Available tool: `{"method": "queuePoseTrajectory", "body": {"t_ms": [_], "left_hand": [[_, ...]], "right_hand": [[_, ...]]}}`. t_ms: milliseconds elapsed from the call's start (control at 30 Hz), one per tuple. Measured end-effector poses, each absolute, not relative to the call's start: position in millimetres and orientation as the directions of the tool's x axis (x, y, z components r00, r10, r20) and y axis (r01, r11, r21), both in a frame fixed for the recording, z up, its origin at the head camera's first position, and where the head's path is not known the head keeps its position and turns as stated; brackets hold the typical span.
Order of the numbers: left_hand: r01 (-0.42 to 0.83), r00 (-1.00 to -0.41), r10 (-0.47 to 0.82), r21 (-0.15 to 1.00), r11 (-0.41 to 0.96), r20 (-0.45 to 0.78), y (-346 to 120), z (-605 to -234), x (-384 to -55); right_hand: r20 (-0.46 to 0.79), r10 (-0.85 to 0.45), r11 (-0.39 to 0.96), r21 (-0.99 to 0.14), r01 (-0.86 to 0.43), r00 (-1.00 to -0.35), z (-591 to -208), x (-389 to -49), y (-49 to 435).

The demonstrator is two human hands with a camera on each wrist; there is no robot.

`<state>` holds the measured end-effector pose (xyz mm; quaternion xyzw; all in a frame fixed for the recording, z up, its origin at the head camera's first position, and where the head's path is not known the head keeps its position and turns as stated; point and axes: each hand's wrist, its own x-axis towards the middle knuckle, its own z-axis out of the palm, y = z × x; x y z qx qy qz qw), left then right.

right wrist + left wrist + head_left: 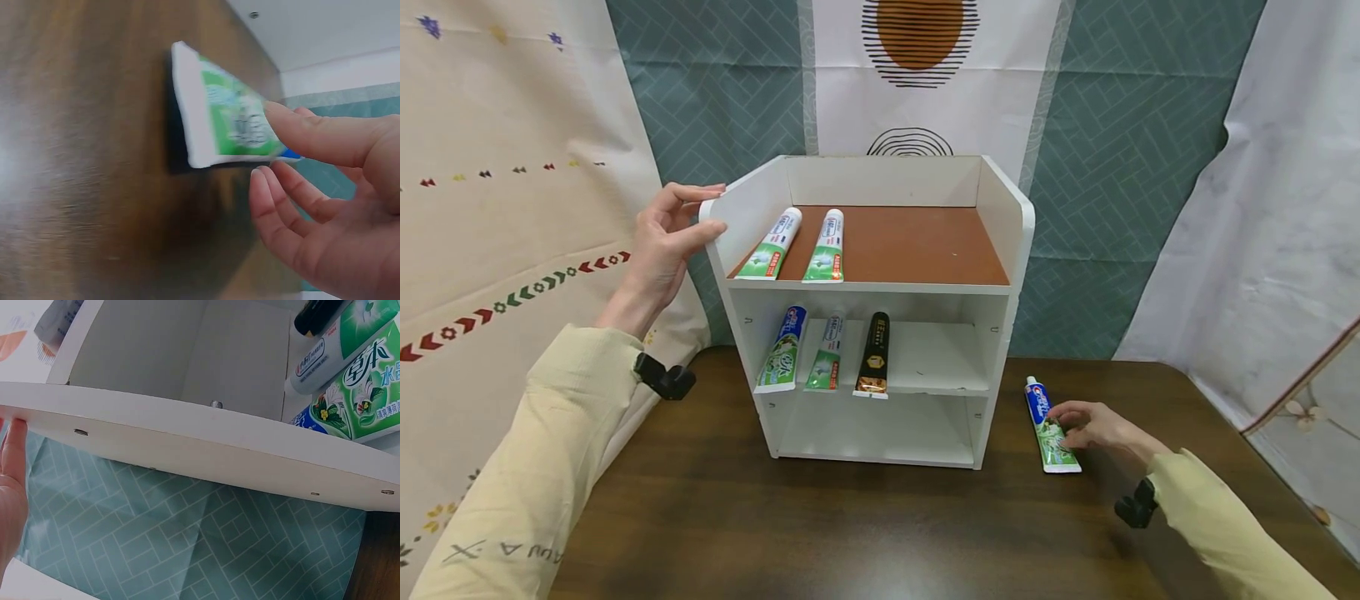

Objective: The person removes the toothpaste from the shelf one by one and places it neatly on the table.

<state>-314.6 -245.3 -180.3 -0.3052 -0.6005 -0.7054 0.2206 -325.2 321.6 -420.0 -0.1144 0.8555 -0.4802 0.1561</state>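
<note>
My left hand (666, 229) holds the upper left side panel of a small white shelf (868, 462), thumb at the front edge and fingers along the top. In the left wrist view, fingers (14, 453) lie against the panel's outer face. On the table right of the shelf, my right hand (1101, 429) has thumb and fingers around a blue-and-green toothpaste tube (1041, 408), its cap pointing away from me. The right wrist view shows the thumb (312, 131) over the tube (234, 119), with other fingertips curled close beside it.
Two green-and-white toothpaste tubes (825, 250) lie on the shelf's brown top. The middle level holds a blue-green tube (782, 354), a green-and-white tube (825, 358) and a black tube (874, 350). The shelf stands on a dark wooden table (850, 533) before a teal patterned cloth (715, 108).
</note>
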Motion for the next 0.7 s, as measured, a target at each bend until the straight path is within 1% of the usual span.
{"method": "queuePoseTrajectory", "body": {"t_ms": [100,233,400,467,700], "left_hand": [[0.677,-0.719,0.055,0.715,-0.175,0.693,-245.4,-179.9,-314.5],[0.677,-0.719,0.058,0.717,-0.168,0.692,-245.7,-180.2,-314.5],[0.678,-0.719,0.055,0.717,-0.164,0.693,-245.6,-180.3,-314.0],[0.679,-0.719,0.053,0.717,-0.162,0.693,-245.5,-180.3,-313.9],[0.676,-0.721,0.060,0.720,-0.156,0.690,-245.8,-180.8,-313.3]], "right_hand": [[-0.109,-0.357,0.484,-0.871,-0.083,-0.928,-406.3,-328.6,322.3],[-0.051,-0.345,0.407,-0.908,-0.101,-0.937,-379.7,-331.3,321.1],[-0.005,-0.331,0.253,-0.964,-0.083,-0.944,-343.1,-330.1,315.6],[0.016,-0.318,0.215,-0.973,-0.089,-0.948,-329.6,-329.4,312.5],[0.135,-0.304,0.153,-0.970,-0.188,-0.943,-282.5,-327.2,299.6]]}}
